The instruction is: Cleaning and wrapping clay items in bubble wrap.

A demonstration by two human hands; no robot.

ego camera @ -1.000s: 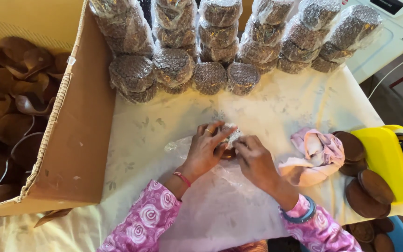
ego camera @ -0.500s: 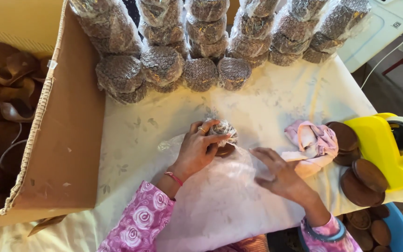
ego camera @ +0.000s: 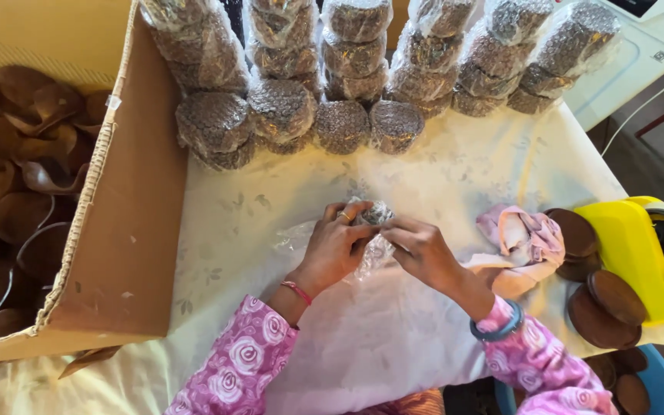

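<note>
A small round item half wrapped in bubble wrap (ego camera: 373, 223) rests on the white tablecloth (ego camera: 439, 161) in front of me. My left hand (ego camera: 337, 247) cups its left side, fingers curled over the wrap. My right hand (ego camera: 420, 250) meets it from the right and pinches the wrap's edge. A loose tail of clear wrap (ego camera: 295, 234) trails off to the left. Both sleeves are pink with a rose print.
Stacks of bubble-wrapped round bundles (ego camera: 340, 84) line the table's far side. A large cardboard box (ego camera: 128, 230) holding brown bowls (ego camera: 17, 215) stands at the left. At the right lie a pink cloth (ego camera: 522, 234), brown discs (ego camera: 605, 303) and a yellow tape dispenser (ego camera: 643, 253).
Half a second ago my right hand had drawn back toward me, off the item. It has now returned and pinches the wrap again. My left hand has kept its hold throughout.
</note>
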